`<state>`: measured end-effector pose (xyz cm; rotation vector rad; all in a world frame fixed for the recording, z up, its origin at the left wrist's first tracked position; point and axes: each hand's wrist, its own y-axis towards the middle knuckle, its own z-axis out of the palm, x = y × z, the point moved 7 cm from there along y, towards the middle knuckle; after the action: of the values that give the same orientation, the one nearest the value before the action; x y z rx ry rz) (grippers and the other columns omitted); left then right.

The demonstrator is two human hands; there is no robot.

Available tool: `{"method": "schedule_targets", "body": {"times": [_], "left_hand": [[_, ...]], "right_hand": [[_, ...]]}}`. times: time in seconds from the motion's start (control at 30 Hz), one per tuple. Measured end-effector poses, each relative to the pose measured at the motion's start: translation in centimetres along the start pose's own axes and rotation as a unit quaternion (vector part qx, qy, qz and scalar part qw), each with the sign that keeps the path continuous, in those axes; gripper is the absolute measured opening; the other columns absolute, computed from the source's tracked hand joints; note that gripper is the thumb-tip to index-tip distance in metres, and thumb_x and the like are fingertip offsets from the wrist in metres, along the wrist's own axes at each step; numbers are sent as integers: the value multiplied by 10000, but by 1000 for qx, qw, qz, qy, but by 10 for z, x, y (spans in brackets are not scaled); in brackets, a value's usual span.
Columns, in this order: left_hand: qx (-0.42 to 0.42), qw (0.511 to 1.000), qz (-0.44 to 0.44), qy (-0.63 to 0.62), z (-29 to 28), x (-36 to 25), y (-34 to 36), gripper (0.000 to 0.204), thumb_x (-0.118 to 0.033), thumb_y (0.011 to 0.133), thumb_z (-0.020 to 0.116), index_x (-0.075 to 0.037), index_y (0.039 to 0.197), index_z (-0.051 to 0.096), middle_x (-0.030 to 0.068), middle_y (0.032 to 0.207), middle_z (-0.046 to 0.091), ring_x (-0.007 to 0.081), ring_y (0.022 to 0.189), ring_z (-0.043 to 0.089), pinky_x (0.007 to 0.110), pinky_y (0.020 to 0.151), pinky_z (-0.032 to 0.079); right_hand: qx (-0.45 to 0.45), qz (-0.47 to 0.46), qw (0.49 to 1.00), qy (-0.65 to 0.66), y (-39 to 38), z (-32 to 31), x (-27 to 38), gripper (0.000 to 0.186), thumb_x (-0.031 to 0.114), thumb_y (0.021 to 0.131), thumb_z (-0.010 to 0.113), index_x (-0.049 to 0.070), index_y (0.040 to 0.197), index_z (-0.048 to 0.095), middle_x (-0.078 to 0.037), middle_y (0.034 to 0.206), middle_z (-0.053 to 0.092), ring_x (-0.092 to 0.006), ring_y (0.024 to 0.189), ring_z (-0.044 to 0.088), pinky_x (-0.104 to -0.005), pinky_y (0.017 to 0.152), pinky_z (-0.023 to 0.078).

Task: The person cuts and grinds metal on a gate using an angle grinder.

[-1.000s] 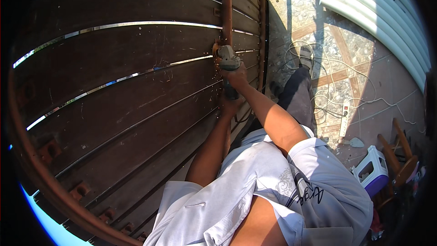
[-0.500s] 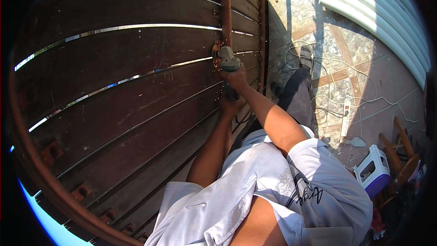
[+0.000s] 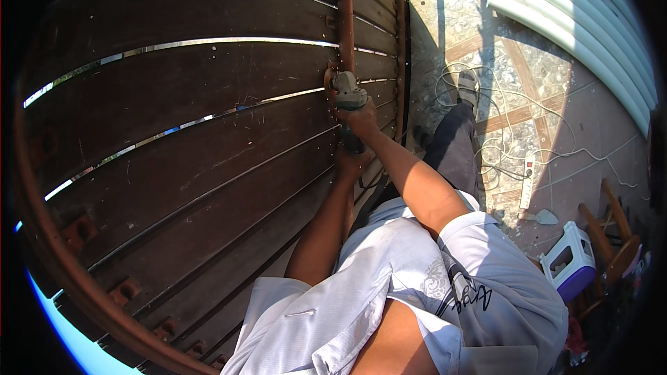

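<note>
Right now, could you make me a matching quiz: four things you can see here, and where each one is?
Things:
1. grinder
2. stool
3. power strip
4. post

Places:
A. flat on the tiled floor, among white cords
B. running up the dark slatted gate
C. in both hands, against the post
D. lower right, beside wooden chair legs

Pairs: 1-C, 2-D, 3-A, 4-B

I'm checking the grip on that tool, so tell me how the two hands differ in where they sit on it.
The right hand sits higher on the angle grinder, just behind its grey head at the rusty gate post; the left hand sits lower, around the dark rear handle. The right forearm is sunlit, the left shaded. Both hands are bare and closed around the same tool.
</note>
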<state>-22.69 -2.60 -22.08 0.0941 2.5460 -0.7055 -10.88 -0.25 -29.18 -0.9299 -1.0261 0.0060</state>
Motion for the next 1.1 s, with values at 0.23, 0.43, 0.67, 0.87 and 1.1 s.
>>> {"method": "schedule_targets", "body": {"times": [0.23, 0.43, 0.67, 0.87, 1.1], "left_hand": [[1, 999, -48, 23, 3, 3, -1, 663, -220, 612, 825, -8, 1189, 577, 134, 1095, 680, 271, 1009, 680, 395, 886, 527], [50, 997, -45, 28, 3, 10, 3, 835, -369, 625, 864, -1, 1295, 529, 187, 1265, 615, 312, 1172, 619, 420, 978, 489], [68, 995, -65, 23, 10, 5, 3, 801, -347, 611, 865, 11, 1257, 556, 185, 1206, 646, 314, 1139, 637, 419, 962, 497], [48, 997, -58, 23, 2, 0, 0, 765, -338, 607, 866, 10, 1226, 581, 178, 1200, 654, 303, 1123, 645, 418, 956, 500], [19, 999, -24, 32, 4, 8, 5, 654, -184, 634, 823, -29, 1217, 569, 134, 1129, 676, 273, 1038, 674, 406, 893, 522]], "right_hand": [[5, -28, 1000, -1, 18, 3, -22, 847, 314, 594, 902, -13, 1230, 448, -194, 1197, 589, -329, 1125, 597, -413, 953, 486], [-8, -54, 998, 13, 3, -1, 0, 815, 301, 590, 903, -28, 1196, 470, -153, 1101, 632, -273, 1019, 640, -381, 871, 520], [-38, -67, 997, 14, 12, -4, -9, 613, 221, 619, 867, 20, 1119, 575, -86, 1000, 670, -205, 896, 650, -348, 806, 522], [-25, -63, 997, 37, 12, 6, -15, 558, 184, 620, 867, 25, 1082, 600, -63, 961, 678, -175, 870, 653, -329, 796, 523], [-13, -56, 997, 44, 14, 5, -14, 661, 194, 626, 872, 12, 1168, 539, -85, 1061, 653, -190, 936, 640, -333, 824, 517]]}}
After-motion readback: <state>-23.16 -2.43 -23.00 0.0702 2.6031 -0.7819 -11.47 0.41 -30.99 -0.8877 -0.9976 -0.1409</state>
